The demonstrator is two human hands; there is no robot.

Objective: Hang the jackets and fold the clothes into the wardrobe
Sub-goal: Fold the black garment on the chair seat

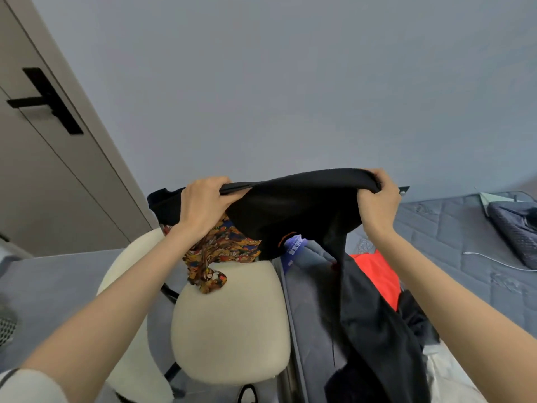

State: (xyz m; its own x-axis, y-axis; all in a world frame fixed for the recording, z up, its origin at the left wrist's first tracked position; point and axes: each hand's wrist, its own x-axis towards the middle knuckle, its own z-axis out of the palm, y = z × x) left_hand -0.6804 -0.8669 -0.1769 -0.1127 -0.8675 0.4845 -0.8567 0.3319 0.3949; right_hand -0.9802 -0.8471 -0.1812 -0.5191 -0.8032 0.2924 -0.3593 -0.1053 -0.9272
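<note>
The left hand (203, 205), at centre frame, grips one edge of a black garment (293, 210), fingers curled over the cloth. The right hand (377, 199), right of centre, clutches the opposite edge, so the garment hangs stretched between them in mid-frame. Just below it, a patterned cloth (223, 251) drapes onto a cream chair (232, 330) at lower centre. To the lower right, dark clothes (377, 330) and a red garment (374, 271) lie on the bed (465, 257). A door (43, 170) fills the upper left.
</note>
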